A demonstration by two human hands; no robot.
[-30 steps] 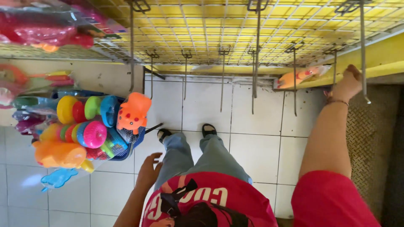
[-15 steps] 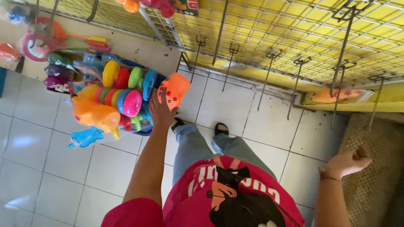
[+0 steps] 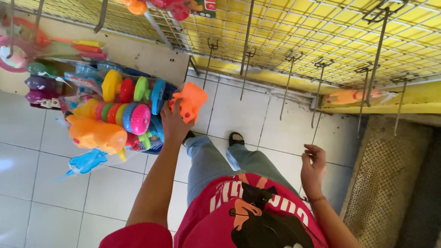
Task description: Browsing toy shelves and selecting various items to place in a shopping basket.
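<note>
While the left hand (image 3: pixel 173 123) reaches up to the hanging bundle, its fingers (image 3: pixel 171 106) curl onto the edge of an orange toy (image 3: pixel 189 102), which sits at the right side of a crowded cluster of plastic toys (image 3: pixel 120 110) bagged in clear film. The grip looks shallow, on one edge only, so I judge the toy could slip free, or a pull could swing the whole cluster and shake loose the blue fish-shaped piece (image 3: pixel 86 161) dangling at its bottom above the tiled floor (image 3: pixel 55 193). The long metal hooks (image 3: pixel 246 43) jutting from the yellow wire grid (image 3: pixel 321 32) stand near the raised arm and could catch a sleeve or the film.

The right hand (image 3: pixel 313 166) hangs lower, apart from everything, fingers loosely bent and holding nothing.

Outward, an orange toy in a clear bag (image 3: pixel 353 96) hangs alone on a hook to the right. At the top edge a small card with green and red patches (image 3: pixel 203 7) sits beside red and orange toys. At far left, pink and red ring-shaped packs (image 3: pixel 18 46) hang over green and purple pieces (image 3: pixel 36 76).
</note>
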